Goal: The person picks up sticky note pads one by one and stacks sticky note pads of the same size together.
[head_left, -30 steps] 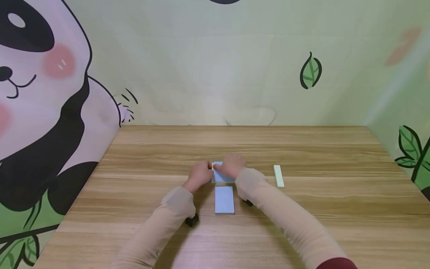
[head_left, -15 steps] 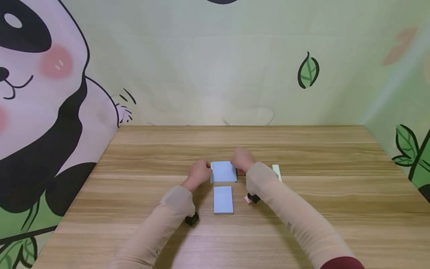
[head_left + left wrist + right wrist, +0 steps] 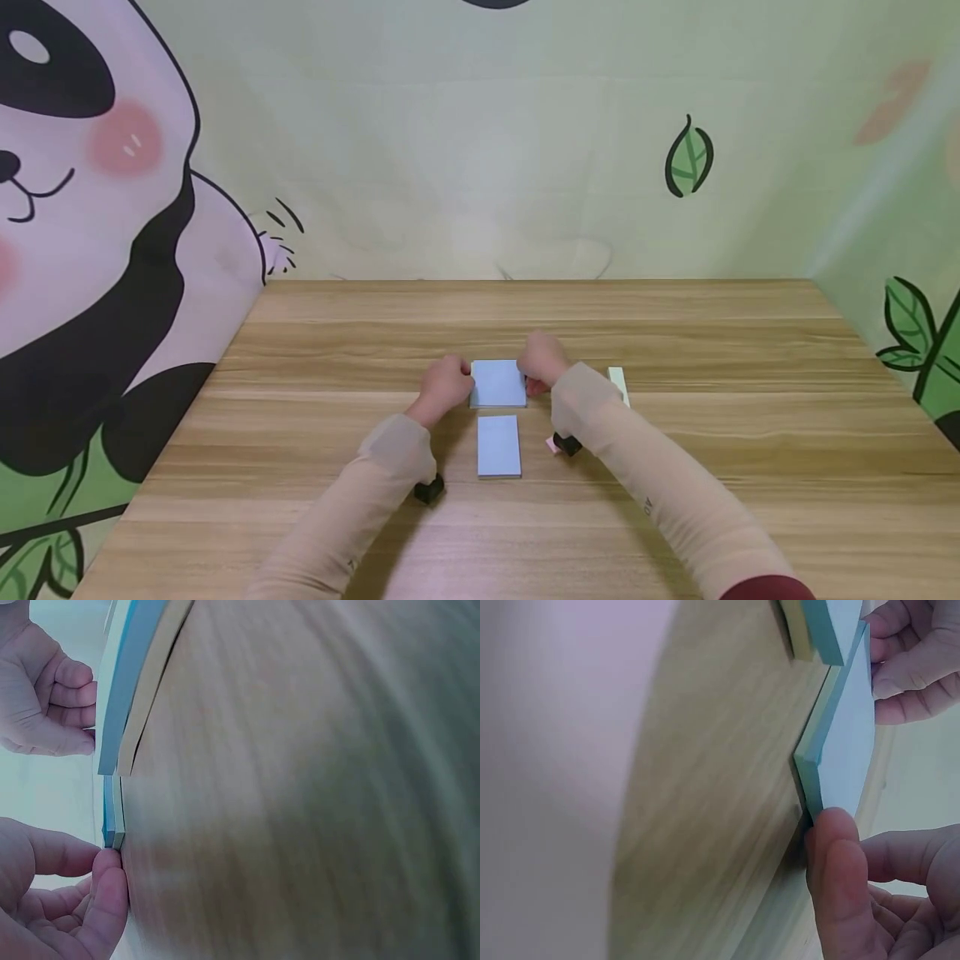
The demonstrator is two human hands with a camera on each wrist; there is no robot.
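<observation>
A blue sticky note pad (image 3: 498, 383) lies over a pale one on the table, forming the far stack. At its left edge my left hand (image 3: 446, 386) pinches the side between thumb and fingers; the left wrist view shows the fingertips right at the corner of the stacked pads (image 3: 113, 814). My right hand (image 3: 543, 362) grips the opposite edge with curled fingers, its fingertips on the corner of the pads (image 3: 847, 750) in the right wrist view. Closer to me is a second stack, a blue pad (image 3: 498, 447) on a yellowish one (image 3: 150, 690).
Right of the hands, a pale green strip (image 3: 617, 385) lies partly behind the right sleeve. A small pink piece (image 3: 552, 446) peeks out beside the black wrist camera (image 3: 567, 444). The wooden table (image 3: 360, 325) meets a panda-printed backdrop (image 3: 480, 167) behind.
My right hand has moved right, off the top of the far stack to its right edge. The blue pad has shifted left, evening up with the pale one beneath. My left hand stays put.
</observation>
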